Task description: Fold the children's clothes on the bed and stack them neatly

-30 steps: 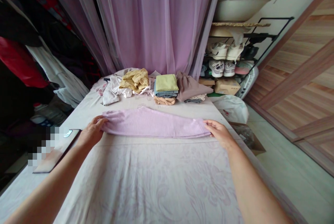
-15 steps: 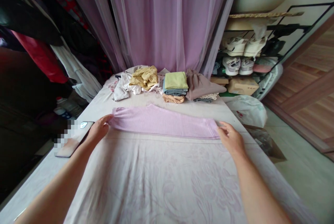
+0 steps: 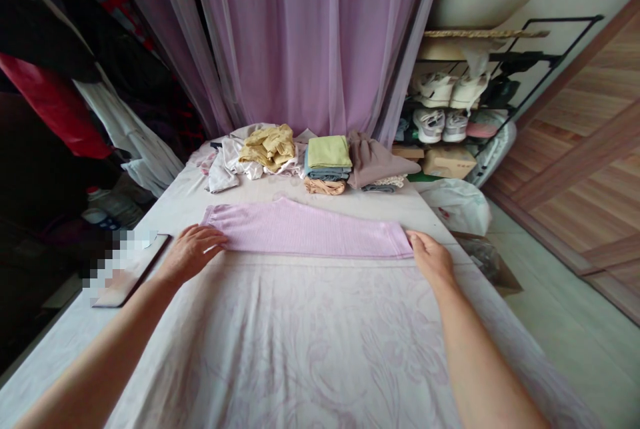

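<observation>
A pair of lilac ribbed pants (image 3: 310, 229), doubled lengthwise, lies flat across the bed (image 3: 300, 322). At its gathered left end my left hand (image 3: 195, 249) rests with fingers stretched out over the near corner. My right hand (image 3: 430, 254) pinches the near corner of the right end between thumb and fingers. Left of my left hand lies a phone (image 3: 133, 276), partly blurred out. Beyond the pants stands a stack of folded clothes with a green one (image 3: 327, 151) on top.
A loose heap with a mustard garment (image 3: 269, 147) lies at the back left of the bed. A brown garment (image 3: 375, 161) sits beside the stack. Purple curtains (image 3: 300, 42) hang behind. A shoe rack (image 3: 533, 59) stands right; clothes (image 3: 130, 129) hang left.
My left hand has let go of the left end's edge and spread flat onto its near corner. My right hand keeps its pinch. The view has shifted slightly.
</observation>
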Tool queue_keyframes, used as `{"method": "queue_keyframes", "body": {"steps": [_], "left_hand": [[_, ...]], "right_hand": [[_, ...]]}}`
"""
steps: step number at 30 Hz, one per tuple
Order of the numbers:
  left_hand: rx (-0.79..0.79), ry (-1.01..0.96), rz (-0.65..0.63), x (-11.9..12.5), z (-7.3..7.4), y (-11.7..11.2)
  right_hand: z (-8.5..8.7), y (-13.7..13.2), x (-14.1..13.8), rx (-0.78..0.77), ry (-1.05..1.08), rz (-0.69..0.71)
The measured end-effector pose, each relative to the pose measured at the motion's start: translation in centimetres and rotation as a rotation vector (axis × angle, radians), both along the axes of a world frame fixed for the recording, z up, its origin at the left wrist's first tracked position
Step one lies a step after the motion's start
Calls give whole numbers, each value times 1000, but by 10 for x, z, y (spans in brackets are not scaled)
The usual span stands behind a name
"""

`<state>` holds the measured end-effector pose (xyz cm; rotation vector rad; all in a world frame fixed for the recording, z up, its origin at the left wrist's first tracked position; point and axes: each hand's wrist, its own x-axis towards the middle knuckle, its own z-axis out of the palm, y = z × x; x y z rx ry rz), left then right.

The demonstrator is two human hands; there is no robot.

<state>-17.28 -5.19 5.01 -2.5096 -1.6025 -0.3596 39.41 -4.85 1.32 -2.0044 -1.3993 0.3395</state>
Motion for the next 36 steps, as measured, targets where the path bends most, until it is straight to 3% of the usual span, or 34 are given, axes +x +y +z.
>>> {"method": "queue_keyframes", "body": {"steps": [7, 14, 22, 27, 36], "left_hand": [[104, -39, 38, -11, -3, 9], [31, -14, 71, -18, -13, 9], [-34, -10, 172, -5, -4, 9], [-55, 20, 162, -1, -2, 9], [25, 89, 94, -2, -13, 2]], "right_hand": [[10, -3, -1, -23, 129, 48], [4, -3, 2, 0, 132, 67], [8, -7, 1, -62, 43, 140], [17, -9, -5, -63, 8, 149], [19, -10, -9, -45, -47, 78]]}}
